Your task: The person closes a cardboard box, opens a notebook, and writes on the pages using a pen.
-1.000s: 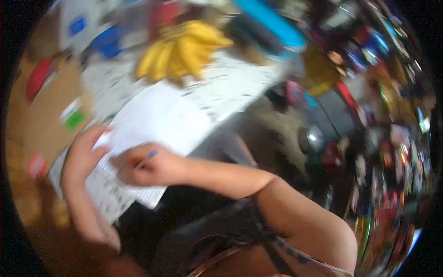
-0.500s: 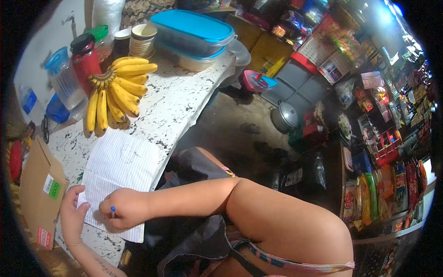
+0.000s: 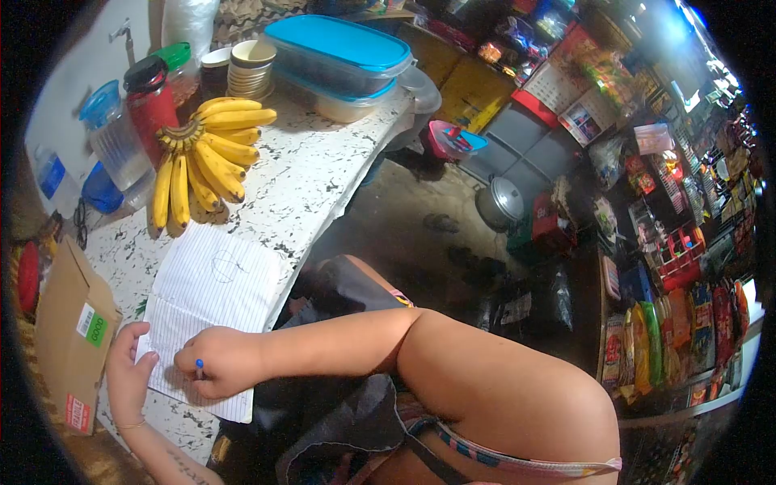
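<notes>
A lined notebook (image 3: 212, 275) lies open on the white, black-flecked table, with a sketched round shape on its far page. My right hand (image 3: 222, 362) rests closed on the near page, gripping a pen (image 3: 200, 369) whose blue end sticks up; its tip is hidden under the hand. At the notebook's left edge, my left hand (image 3: 129, 368) has its thumb and fingers curled about a bit of the white paper. Just left of that hand leans a cardboard box (image 3: 65, 331) with green and red labels. A bunch of bananas (image 3: 212, 162) lies beyond the notebook.
Behind the bananas stand a red jar (image 3: 149, 105), a blue-lidded pitcher (image 3: 113, 141), stacked paper cups (image 3: 249, 73) and blue-lidded plastic containers (image 3: 338, 48). The table edge (image 3: 323, 222) runs along my right side. A lidded pot (image 3: 503, 200) and shelves of packets (image 3: 671, 339) are farther right.
Both hands stay almost where they were, the right still on the page with the pen. The view has shifted very slightly.
</notes>
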Available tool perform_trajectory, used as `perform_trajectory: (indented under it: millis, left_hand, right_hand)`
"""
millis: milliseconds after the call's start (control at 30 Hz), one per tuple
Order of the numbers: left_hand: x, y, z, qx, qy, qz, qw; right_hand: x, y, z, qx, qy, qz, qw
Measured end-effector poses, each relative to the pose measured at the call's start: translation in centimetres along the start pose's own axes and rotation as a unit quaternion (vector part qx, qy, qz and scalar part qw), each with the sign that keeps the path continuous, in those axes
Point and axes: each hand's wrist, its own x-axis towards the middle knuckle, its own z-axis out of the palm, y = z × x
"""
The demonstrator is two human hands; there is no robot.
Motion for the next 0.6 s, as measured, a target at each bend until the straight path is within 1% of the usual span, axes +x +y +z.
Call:
perform_trajectory:
  millis: [433,533,600]
  left_hand:
    - [0.01,-0.38,-0.14,0.008,-0.004,-0.002,1.0]
    - [-0.11,-0.11,0.0,-0.011,-0.001,-0.015,1.0]
    - [-0.09,-0.41,-0.04,-0.009,-0.001,-0.006,1.0]
  right_hand:
    - [-0.04,0.14,0.05,-0.002,-0.008,0.003,1.0]
    - [0.09,-0.05,0.05,-0.004,-0.009,0.01,1.0]
    - [0.1,-0.14,0.01,-0.006,-0.011,0.013,1.0]
